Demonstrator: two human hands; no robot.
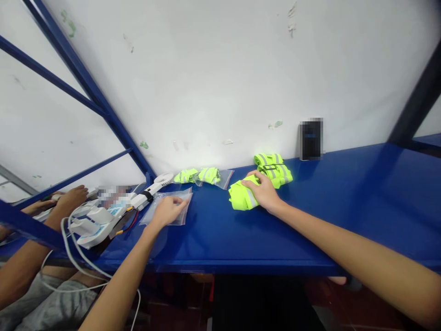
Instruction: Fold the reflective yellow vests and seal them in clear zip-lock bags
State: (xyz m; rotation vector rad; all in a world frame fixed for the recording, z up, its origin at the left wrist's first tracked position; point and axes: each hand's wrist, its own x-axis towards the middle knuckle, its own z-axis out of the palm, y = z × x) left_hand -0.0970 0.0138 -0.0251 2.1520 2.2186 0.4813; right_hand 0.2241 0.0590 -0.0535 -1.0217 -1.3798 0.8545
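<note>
My left hand (pixel 169 208) lies flat, fingers stretched out, on a stack of clear plastic zip bags (pixel 182 216) on the blue shelf (pixel 310 216). My right hand (pixel 263 188) rests with curled fingers on a folded neon-yellow reflective vest (pixel 241 198). Just behind it sits a second folded vest (pixel 275 168) held by a black strap. Two bagged neon vests (pixel 201 175) lie near the wall between my hands.
A white hand-held fan (pixel 158 183), white plastic parts (pixel 94 223) and cables (pixel 74 257) lie at the left end. Another person's hand and arm (pixel 65 204) reach in at far left. A dark device (pixel 311 139) leans against the white wall.
</note>
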